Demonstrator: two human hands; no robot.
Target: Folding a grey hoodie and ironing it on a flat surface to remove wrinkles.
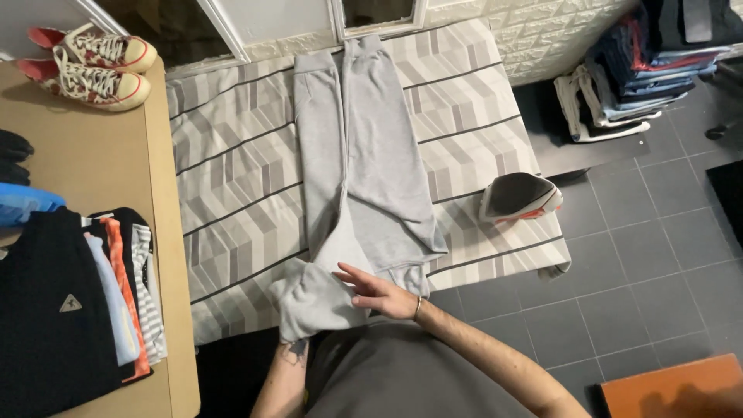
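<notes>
A pair of grey sweatpants (364, 155) lies lengthwise on a board with a grey-and-white patterned cover (232, 170), legs pointing away from me. My right hand (379, 292) rests on the near waist end, fingers spread and flat on the cloth. The near left corner of the sweatpants is bunched and lifted over my left hand, which is hidden beneath it. Only my left forearm (286, 371) shows below the fabric.
An iron (520, 197) sits on the board's right edge. To the left, a wooden table (93, 155) carries a pair of patterned sneakers (89, 58) and folded clothes (70, 310). More stacked clothes (650, 70) lie on the dark tiled floor at right; an orange-brown box (673, 387) sits near right.
</notes>
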